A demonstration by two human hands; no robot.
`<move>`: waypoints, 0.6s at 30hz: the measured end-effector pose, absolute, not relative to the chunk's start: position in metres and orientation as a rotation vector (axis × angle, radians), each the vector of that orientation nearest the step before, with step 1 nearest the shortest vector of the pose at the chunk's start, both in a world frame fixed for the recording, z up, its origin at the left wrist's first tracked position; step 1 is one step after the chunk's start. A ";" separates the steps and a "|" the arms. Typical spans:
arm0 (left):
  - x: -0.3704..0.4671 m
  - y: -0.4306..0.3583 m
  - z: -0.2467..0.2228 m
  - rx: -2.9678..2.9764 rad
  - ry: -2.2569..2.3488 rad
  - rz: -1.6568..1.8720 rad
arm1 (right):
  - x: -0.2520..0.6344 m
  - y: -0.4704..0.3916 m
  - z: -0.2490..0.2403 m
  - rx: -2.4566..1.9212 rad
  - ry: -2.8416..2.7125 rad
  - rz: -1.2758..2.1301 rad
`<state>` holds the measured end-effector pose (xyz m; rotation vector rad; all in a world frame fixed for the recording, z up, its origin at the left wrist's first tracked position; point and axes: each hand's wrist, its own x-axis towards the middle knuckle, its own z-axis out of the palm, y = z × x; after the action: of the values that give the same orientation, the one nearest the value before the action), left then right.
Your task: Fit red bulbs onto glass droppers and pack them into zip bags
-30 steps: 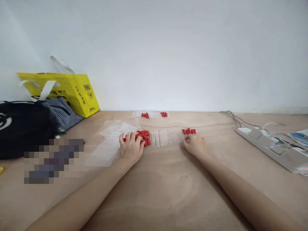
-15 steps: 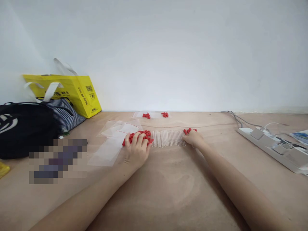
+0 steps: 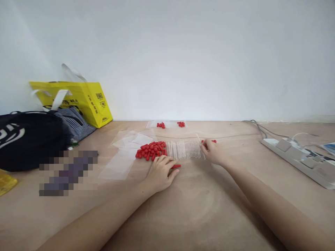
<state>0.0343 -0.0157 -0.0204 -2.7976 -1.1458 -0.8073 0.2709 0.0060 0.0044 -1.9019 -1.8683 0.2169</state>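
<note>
My left hand [image 3: 162,171] rests low over the tabletop, thumb and fingers closed around a red rubber bulb [image 3: 176,166] whose narrow end points right. Just beyond it lies a pile of red rubber bulbs [image 3: 151,150]. A row of thin clear tubes [image 3: 184,150] runs side by side to the right of the pile. At the row's right end, my right hand [image 3: 212,152] pinches a single thin clear tube [image 3: 198,138], tilted with its upper end to the left. Behind that hand, a few more red bulbs [image 3: 214,141] partly show.
Clear plastic bags [image 3: 117,164] lie left of the pile. A further bag with red bulbs [image 3: 160,125] is by the wall. At left stand a yellow bag [image 3: 91,104], a striped bag [image 3: 74,123] and a black bag [image 3: 31,139]. A white power strip [image 3: 295,160] sits right.
My left hand has come off the pile toward me and right, now with one red bulb. My right hand has lifted a tube from the row's end.
</note>
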 end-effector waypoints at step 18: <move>0.037 -0.008 -0.023 -2.742 -1.274 -0.931 | 0.242 -0.039 -0.038 -1.143 -2.179 0.153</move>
<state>0.0371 -0.0078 -0.0229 -2.7424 -1.2739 -0.9308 0.2424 -0.0386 -0.0380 -1.1433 -2.1786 0.1528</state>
